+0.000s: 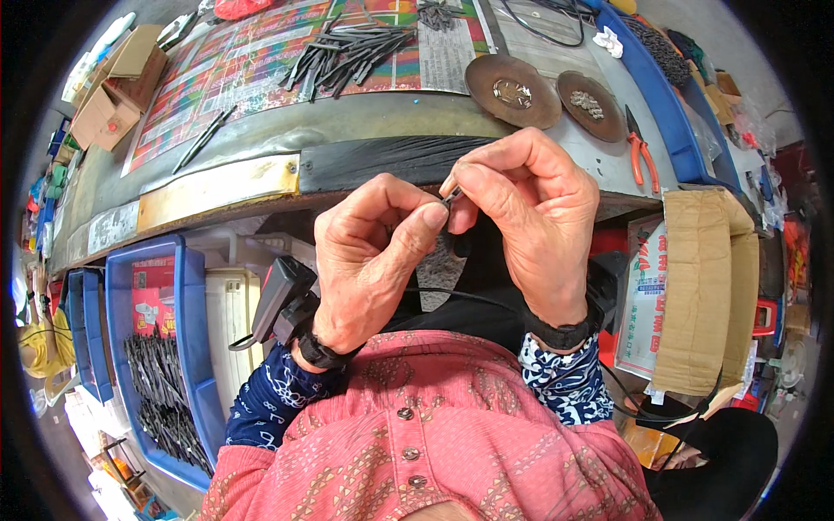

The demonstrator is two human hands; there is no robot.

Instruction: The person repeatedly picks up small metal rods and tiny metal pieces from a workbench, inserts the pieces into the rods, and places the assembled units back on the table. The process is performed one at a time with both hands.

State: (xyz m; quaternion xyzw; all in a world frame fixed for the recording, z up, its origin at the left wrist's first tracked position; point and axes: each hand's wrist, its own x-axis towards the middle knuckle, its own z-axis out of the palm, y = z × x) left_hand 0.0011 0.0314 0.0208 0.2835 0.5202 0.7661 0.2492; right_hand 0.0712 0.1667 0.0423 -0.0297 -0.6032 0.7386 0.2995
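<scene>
My two hands meet in front of the bench edge, fingertips almost touching. Between thumb and forefinger, my left hand (369, 256) pinches a small dark strip-like piece (451, 197). My right hand (547, 221) pinches the same spot from the other side, its fingers curled; whether it grips the strip itself or a tiny part on it is hidden. Beyond them on the bench lies a heap of thin black strips (347, 54), with a few more strips (203, 139) to the left. Two round brown dishes hold small parts: brass-coloured bits (512, 94) and greyish bits (586, 105).
Orange-handled pliers (641, 154) lie right of the dishes, beside a long blue tray (686, 113). At lower left a blue bin (195, 347) holds many black strips. An open cardboard box (704, 295) stands at right; another carton (113, 95) sits far left.
</scene>
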